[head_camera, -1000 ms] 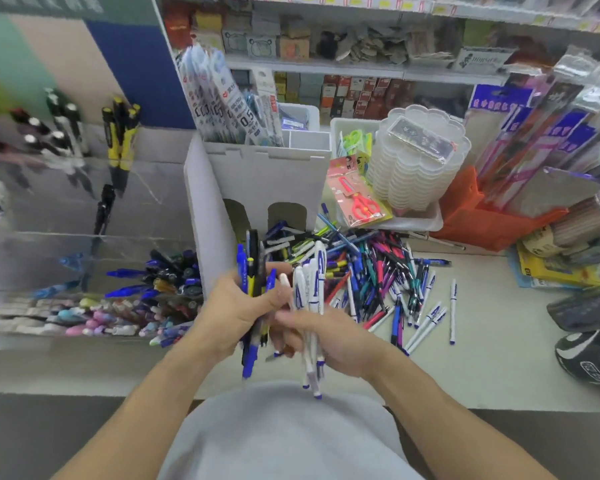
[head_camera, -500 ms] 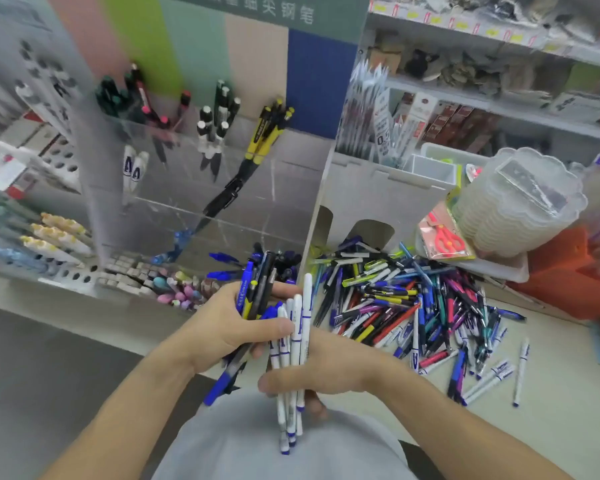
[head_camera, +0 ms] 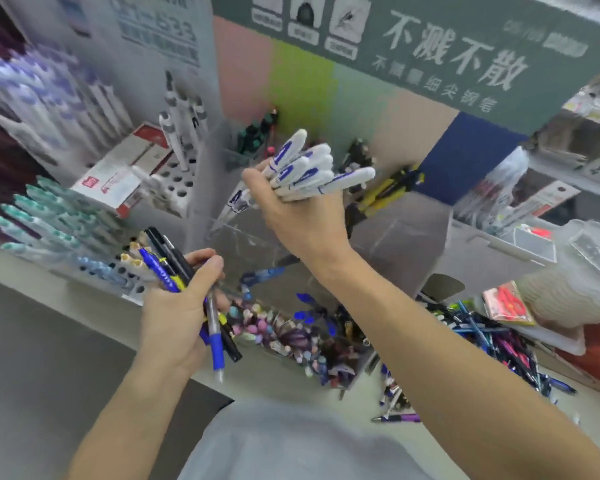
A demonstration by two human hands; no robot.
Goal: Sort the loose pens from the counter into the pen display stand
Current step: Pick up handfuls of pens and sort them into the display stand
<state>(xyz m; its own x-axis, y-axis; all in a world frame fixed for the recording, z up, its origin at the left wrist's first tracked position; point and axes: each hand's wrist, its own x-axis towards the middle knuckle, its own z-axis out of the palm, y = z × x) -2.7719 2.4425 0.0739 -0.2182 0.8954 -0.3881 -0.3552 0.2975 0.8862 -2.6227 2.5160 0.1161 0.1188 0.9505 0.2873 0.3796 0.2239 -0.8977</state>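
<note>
My right hand (head_camera: 302, 216) grips a bunch of white pens with blue marks (head_camera: 312, 168), raised high in front of the clear pen display stand (head_camera: 395, 233). My left hand (head_camera: 177, 313) is lower, at the left, and holds a mixed bundle of blue, black and yellow pens (head_camera: 187, 289) pointing up and left. A pile of loose pens (head_camera: 499, 344) lies on the pale counter (head_camera: 368, 393) at the right. The stand's lower tray holds several pens with pastel caps (head_camera: 278, 327); black and yellow pens (head_camera: 385, 192) stand in its upper row.
A holed white rack with teal and white pens (head_camera: 49, 216) stands at the left, beside a red and white box (head_camera: 118, 178). A white cardboard holder (head_camera: 492, 251), a stack of clear plastic cases (head_camera: 575, 268) and a red scissors pack (head_camera: 506, 303) sit at the right.
My right hand has lifted the white pens up to the stand's upper row. The left hand stays low with its bundle. The view has swung left.
</note>
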